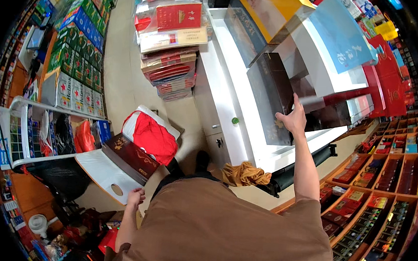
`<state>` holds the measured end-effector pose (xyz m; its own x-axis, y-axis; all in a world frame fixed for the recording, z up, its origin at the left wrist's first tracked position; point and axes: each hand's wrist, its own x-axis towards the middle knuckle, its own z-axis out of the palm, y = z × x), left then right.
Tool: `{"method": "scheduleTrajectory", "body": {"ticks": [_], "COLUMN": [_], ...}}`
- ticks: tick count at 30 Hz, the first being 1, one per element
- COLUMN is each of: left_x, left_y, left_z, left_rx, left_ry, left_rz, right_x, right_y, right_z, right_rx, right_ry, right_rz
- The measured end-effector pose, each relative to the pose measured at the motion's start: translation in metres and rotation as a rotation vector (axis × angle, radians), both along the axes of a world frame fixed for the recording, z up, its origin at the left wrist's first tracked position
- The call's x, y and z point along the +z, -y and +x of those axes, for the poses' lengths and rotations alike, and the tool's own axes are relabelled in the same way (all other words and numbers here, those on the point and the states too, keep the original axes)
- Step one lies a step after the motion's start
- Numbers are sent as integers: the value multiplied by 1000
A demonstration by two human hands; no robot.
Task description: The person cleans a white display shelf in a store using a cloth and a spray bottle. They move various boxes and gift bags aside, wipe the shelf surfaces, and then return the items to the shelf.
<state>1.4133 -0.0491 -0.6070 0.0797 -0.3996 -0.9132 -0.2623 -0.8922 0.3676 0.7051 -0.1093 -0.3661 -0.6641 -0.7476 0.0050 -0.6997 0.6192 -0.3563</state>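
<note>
My right hand reaches over the lit white counter, thumb and forefinger spread at the edge of a dark box with a gold leaf pattern. Whether it grips the box cannot be told. Farther right along the counter lies another dark box. My left hand hangs low beside a white board with an oval hole, its fingers loosely curled and no object visible in them. A brown gift box with gold print rests on that board, against a red cloth on a chair.
An ochre cloth lies at the counter's near end, and a green cap on its ledge. Packed bags are stacked left of the counter. Beer cartons stand farther left. Wooden shelves with small boxes run along the right.
</note>
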Motion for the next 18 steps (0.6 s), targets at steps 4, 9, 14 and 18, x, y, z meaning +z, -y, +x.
{"method": "scheduleTrajectory", "body": {"ticks": [4, 9, 14, 18], "left_x": [-26, -67, -85, -130], "left_y": [21, 56, 112, 148], "left_z": [-2, 0, 0, 7], "left_rx": [-1, -170, -26, 21], "left_ry": [-69, 122, 638, 825], "left_rz": [-40, -285, -213, -84], "right_x": [2, -4, 14, -8], "right_y": [14, 3, 0, -23], "right_z": [4, 0, 76, 139], "right_rx": [60, 214, 236, 383], "right_ry": [-12, 25, -331, -185], "right_rz": [20, 51, -105, 133]}}
